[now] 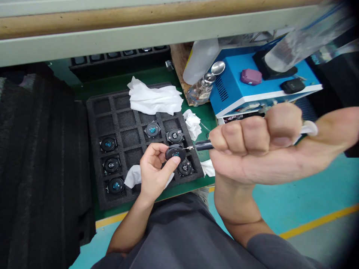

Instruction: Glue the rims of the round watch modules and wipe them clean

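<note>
Closest to us, our right hand [252, 145] looms as a fist, its fingers curled tightly round a slim tool [203, 145], with the black round watch [172, 152] off to its left, just past the fist and level with the tool's thin metal tip. That tip reaches the right edge of the watch; whether it presses on it or merely hovers over it, we cannot tell. Our left hand [154, 164] is partly closed, pinching the watch between the thumb, which lies on the lower part of the dial, and bent fingers at its left edge. We thus have the watch held up over the near right part of a black foam tray [120, 123] divided into square compartments.

Below and about it we see six more watches in the tray: three along the left side [111, 165], three nearer the right [174, 135]. A white tissue [133, 176] shows beside our left hand, and a larger white cloth [154, 98] lies across the tray's far compartments. Just right of the tray rests a crumpled tissue [192, 124] on the green tabletop. Farther off stand a glass bottle [199, 91], a white bottle [200, 61] and a blue box [232, 74] bearing a purple piece [251, 76].
</note>
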Available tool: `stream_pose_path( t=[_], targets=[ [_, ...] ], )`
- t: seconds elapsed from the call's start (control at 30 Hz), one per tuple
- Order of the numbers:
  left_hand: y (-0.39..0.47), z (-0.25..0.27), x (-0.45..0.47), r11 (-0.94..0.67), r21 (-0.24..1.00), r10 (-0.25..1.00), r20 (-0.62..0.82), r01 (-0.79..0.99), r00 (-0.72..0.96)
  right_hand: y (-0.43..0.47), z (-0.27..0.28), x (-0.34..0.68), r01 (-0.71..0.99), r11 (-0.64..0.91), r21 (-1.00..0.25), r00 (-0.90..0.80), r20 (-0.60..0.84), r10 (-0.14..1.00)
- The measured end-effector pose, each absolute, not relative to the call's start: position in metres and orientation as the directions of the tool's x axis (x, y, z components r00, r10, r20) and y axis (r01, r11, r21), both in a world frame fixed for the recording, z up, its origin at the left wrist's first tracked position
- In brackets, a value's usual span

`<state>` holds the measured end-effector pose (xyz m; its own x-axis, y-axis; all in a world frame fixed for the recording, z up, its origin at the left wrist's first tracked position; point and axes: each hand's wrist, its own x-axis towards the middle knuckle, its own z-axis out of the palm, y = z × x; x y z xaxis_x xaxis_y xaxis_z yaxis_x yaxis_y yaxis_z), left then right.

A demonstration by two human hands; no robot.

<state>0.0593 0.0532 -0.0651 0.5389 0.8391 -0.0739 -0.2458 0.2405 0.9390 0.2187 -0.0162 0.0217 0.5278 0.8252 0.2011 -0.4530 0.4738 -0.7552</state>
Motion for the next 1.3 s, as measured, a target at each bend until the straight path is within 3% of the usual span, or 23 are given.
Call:
stream_pose_path(
  t=[0.37, 0.87, 1.3],
  targets=[
    [0.055, -0.068, 0.057, 0.187, 0.959, 0.821, -0.033, -0.214, 0.570, -0.013, 0.024, 0.220, -0.407, 0.471, -0.783, 0.512, 0.231, 0.827],
    [0.051, -0.064, 0.060, 0.200, 0.955, 0.814, -0.038, -0.219, 0.579, -0.010, 0.026, 0.213, -0.476, 0.455, -0.752, 0.458, 0.230, 0.859],
    [0.050, -0.063, 0.061, 0.193, 0.956, 0.814, -0.029, -0.222, 0.580, -0.010, 0.028, 0.210, -0.463, 0.474, -0.750, 0.504, 0.217, 0.836]
  ],
)
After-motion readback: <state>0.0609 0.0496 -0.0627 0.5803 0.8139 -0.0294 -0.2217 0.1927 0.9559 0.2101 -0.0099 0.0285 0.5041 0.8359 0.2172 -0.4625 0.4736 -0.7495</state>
